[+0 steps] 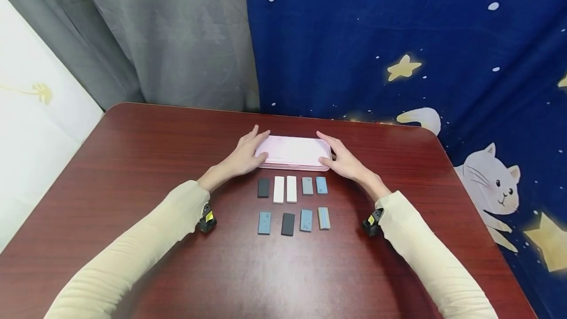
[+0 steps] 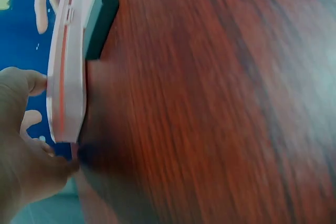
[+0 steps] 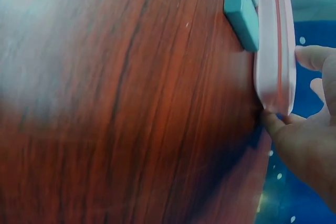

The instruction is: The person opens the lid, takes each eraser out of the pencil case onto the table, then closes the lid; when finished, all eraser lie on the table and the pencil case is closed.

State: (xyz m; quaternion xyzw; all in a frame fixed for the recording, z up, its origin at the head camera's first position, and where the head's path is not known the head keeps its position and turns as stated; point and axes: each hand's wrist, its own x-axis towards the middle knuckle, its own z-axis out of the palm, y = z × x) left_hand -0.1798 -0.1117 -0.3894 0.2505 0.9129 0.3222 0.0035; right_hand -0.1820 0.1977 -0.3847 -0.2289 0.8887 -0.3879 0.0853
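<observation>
A pink flat case [image 1: 293, 150], lid down, lies toward the far side of the table with a hand at each end. My left hand [image 1: 244, 158] grips its left end, thumb over the lid's front corner. At the opposite end, my right hand [image 1: 347, 163] holds the case with its thumb over the front right corner. Both wrist views show digits at the lid and low by the case's ends, and a red line along the case's side [image 3: 268, 72]. Nearer me, a row of small blocks includes a black block [image 1: 263, 188], white blocks [image 1: 291, 189] and a blue block [image 1: 321, 185].
A second row holds a blue block [image 1: 264, 223], a black block [image 1: 288, 224] and a striped block [image 1: 324, 218]. Everything stands on a dark red wooden table [image 1: 292, 279]. Behind its far edge hang a grey curtain [image 1: 177, 38] and a blue starry curtain [image 1: 354, 38].
</observation>
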